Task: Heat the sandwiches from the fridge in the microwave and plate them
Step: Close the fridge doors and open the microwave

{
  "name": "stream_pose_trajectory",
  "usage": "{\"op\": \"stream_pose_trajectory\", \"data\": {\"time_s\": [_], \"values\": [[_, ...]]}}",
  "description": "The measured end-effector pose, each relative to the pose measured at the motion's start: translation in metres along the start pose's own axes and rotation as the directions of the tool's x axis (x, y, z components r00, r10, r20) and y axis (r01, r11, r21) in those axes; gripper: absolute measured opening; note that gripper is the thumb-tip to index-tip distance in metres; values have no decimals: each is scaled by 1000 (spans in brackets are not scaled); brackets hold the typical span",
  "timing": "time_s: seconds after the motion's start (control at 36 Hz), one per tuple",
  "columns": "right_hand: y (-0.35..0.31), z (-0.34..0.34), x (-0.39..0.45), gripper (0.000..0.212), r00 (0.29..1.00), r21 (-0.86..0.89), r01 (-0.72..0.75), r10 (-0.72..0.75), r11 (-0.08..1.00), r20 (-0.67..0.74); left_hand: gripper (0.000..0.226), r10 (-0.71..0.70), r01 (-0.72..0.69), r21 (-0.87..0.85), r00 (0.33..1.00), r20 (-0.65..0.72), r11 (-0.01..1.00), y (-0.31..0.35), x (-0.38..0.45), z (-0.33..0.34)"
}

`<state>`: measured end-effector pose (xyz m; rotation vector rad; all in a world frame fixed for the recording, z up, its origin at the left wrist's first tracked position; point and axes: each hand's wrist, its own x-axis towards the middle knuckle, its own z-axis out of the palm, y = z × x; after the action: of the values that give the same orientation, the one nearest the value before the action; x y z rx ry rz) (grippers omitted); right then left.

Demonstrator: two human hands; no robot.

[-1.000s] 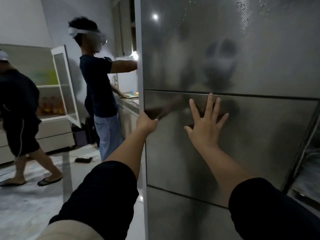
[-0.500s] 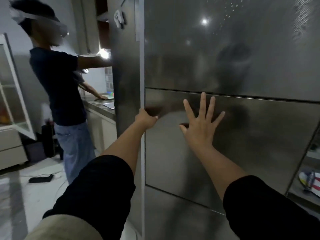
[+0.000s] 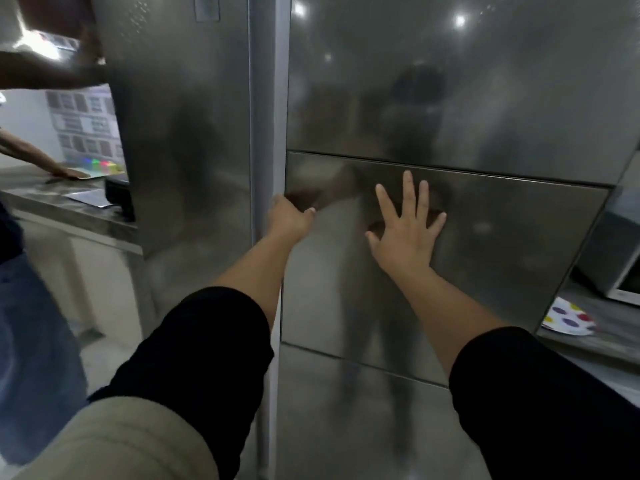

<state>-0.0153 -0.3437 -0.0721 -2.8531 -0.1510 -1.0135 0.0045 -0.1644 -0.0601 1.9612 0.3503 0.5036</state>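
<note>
Up close, the steel fridge (image 3: 450, 98) fills the view, its doors shut. The left hand (image 3: 287, 218) hooks its fingers round the middle door's (image 3: 502, 244) left edge; the right hand (image 3: 407, 233) lies flat and spread on that panel, gripping nothing. At right, a spotted plate (image 3: 568, 320) sits on a grey counter (image 3: 595, 344) near the microwave (image 3: 613, 271).

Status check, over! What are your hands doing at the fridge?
Left hand hooked on the edge of the fridge door, right hand flat on it, fingers spread. Door shut, no sandwiches seen. Nothing blocking; another person's arm on the counter, left.
</note>
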Motion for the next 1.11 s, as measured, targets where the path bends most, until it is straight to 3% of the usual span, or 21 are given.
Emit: {"op": "stream_pose_trajectory", "data": {"time_s": [0.14, 0.25, 0.69, 0.97, 1.11], "values": [[-2, 6, 11, 81, 998, -1, -34, 34, 999, 44, 74, 157, -156, 19, 986, -61, 988, 2, 10, 13], [-4, 11, 16, 83, 998, 25, -60, 59, 998, 34, 91, 290, -286, 111, 957, -20, 952, 3, 10, 27], [-3, 21, 18, 90, 999, 7, -37, 37, 999, -6, 97, 307, -303, 175, 952, 3, 937, -6, 25, 43], [19, -9, 15, 85, 978, 36, 61, -67, 997, 199, 88, 243, -239, 214, 970, 6, 947, -1, 1, 46], [60, -27, -16, 80, 989, 91, -57, 44, 994, 140, 83, 330, -331, 188, 943, 34, 925, 30, -44, 74]]}}
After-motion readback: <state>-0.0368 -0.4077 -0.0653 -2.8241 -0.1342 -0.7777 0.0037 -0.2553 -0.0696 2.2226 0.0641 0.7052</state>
